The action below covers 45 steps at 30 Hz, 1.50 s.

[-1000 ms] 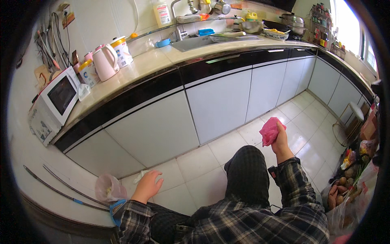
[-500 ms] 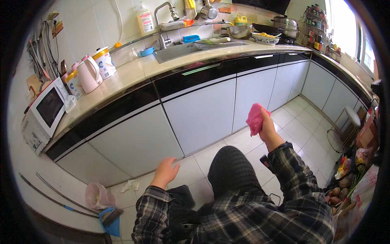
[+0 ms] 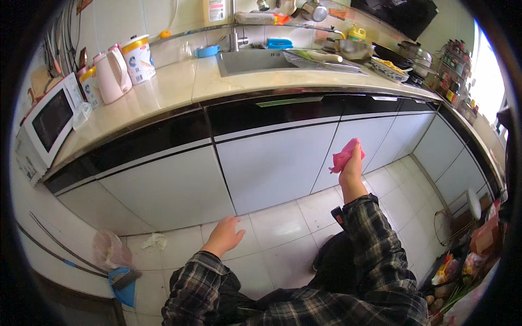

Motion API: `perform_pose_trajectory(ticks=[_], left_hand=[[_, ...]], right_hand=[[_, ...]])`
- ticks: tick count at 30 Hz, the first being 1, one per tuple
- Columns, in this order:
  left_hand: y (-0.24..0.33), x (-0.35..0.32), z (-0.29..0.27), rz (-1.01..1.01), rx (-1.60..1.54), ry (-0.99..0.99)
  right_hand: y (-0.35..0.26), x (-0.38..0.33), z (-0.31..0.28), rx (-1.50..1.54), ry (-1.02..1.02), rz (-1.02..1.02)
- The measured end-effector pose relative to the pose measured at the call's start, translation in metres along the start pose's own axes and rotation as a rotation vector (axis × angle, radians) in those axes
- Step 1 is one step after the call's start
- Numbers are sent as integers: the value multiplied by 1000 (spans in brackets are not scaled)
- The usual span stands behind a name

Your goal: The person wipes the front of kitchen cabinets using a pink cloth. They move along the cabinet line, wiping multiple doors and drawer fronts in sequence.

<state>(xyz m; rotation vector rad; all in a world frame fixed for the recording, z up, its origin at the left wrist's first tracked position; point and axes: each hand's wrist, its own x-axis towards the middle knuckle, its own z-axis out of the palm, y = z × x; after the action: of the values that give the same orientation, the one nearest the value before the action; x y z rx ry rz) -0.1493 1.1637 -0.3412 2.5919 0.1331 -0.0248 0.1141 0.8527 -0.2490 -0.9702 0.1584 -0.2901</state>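
Bright pink cloth [image 3: 343,158], thin and soft, crumpled into an irregular wad, with uneven folds and 1 small ragged tip poking out at the lower left. Gripped in the right hand [image 3: 352,170], mostly to the left of the upright thumb, with the other fingers largely hidden behind. Seen against a smooth, pale cabinet door [image 3: 274,168]; impossible to tell whether touching it.

Lower and well to the left of the cloth, the left hand [image 3: 224,237], bare, moderately wide, with fingers loosely bent and thumb spread aside, above glossy, pale floor tiles [image 3: 280,225]. On both arms, dark plaid sleeves [image 3: 375,239] of woven fabric.

Above the flat doors, shiny black drawer fronts [image 3: 250,116], then a smooth cream countertop [image 3: 168,103] with a rectangular metal sink [image 3: 253,64] set into it. Near the sink, a rounded blue cup [image 3: 207,51] and a bright blue brush [image 3: 279,43]. Farther left along the counter, 2 canisters [image 3: 138,61], a pale pink kettle [image 3: 112,76] with a curved handle, and a boxy white microwave [image 3: 51,119]. Toward the right, a patterned dish [image 3: 389,70] just beside dark and metallic cookware [image 3: 416,57].

On the floor at left, a translucent pinkish bin [image 3: 111,250], a crumpled white scrap [image 3: 154,241] and a blue dustpan [image 3: 125,295].
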Motion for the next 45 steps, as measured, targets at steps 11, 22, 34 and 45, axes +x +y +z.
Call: perform_pose_trajectory(ticks=[11, 22, 34, 45], left_hand=[[12, 55, 29, 111, 122, -257], [10, 72, 33, 32, 179, -394], [2, 77, 27, 21, 208, -370], [5, 88, 26, -26, 230, -487]], right_hand=[[64, 35, 90, -1045, -486, -1123], [68, 106, 81, -804, -91, -937], [46, 125, 68, -832, -77, -1105], [69, 32, 15, -1603, -763, -39]])
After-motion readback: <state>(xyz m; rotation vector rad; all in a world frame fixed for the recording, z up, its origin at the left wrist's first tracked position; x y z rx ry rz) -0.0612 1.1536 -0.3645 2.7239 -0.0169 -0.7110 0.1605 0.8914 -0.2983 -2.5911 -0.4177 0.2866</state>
